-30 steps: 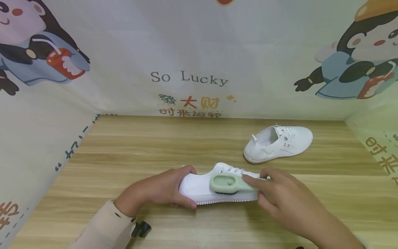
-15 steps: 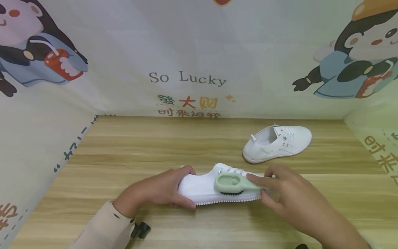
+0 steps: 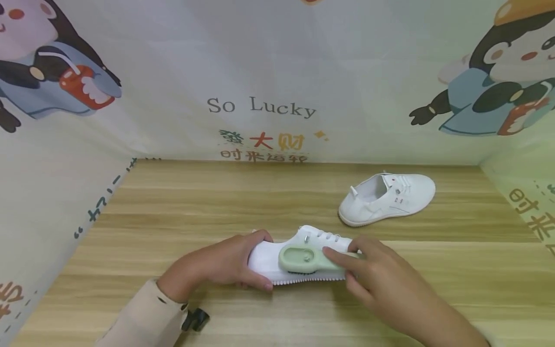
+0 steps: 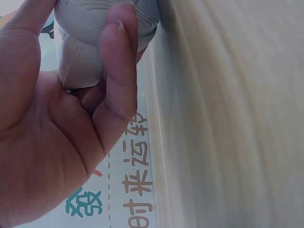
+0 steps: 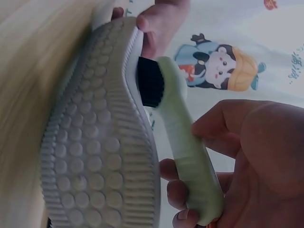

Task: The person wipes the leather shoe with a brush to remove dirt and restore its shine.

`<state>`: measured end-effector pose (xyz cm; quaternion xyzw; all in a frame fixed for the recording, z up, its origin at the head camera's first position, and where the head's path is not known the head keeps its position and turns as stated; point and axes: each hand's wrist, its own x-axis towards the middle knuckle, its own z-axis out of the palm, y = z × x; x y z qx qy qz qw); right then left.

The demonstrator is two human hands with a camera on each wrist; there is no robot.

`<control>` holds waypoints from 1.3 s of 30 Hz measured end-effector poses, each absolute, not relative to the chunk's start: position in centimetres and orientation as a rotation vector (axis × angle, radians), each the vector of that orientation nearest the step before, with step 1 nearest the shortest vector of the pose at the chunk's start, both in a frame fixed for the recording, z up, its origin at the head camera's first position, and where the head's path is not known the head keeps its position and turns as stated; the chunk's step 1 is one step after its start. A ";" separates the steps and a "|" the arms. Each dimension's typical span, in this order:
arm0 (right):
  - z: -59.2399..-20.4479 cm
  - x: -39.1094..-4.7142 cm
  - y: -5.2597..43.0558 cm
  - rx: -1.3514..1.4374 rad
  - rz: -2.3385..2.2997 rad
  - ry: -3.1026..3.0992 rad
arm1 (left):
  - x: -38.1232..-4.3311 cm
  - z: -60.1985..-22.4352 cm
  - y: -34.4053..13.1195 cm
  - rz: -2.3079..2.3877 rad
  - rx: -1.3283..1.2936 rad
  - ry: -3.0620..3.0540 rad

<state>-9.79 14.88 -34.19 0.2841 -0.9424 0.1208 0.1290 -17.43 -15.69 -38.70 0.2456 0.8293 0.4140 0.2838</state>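
Pale cloth (image 3: 360, 53) hangs behind and around our wood-grained bench (image 3: 208, 197), printed with "So Lucky" (image 3: 262, 107), coloured characters and two cartoon figures (image 3: 481, 96), one toward each side. Both of our hands are gripping something. With the left hand (image 3: 234, 260) we hold a white shoe (image 3: 264, 255) by its heel, thumb on the side nearer us and fingers round the back, at the middle of the bench and well away from its far edge. We have this shoe tipped over, one side facing up, the studded sole (image 5: 90, 142) turned toward us and the toe pointing to the bench's right edge; whether it touches the wood we cannot tell. Our right hand (image 3: 381, 279) is curled round the handle of a pale green brush (image 3: 299, 259), the index finger laid on top, and the dark bristles (image 5: 151, 81) meet the shoe's side just above the sole. Nearer the bench's far right corner, we see a second white shoe (image 3: 390, 200) standing upright, toe also to the right. Beside our beige left sleeve (image 3: 143, 315) shows a small black object (image 3: 196, 320).
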 end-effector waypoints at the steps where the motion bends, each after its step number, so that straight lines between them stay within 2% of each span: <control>1: -34.3 -9.7 14.8 0.826 0.349 -2.740 | -17.5 -38.7 -15.7 1.109 0.661 2.223; 22: -35.7 -9.2 13.0 0.896 0.230 -2.685 | -17.6 -38.7 -15.7 1.109 0.691 2.211; 39: -34.7 -9.3 13.9 0.849 0.293 -2.767 | -17.5 -38.6 -15.7 1.098 0.674 2.222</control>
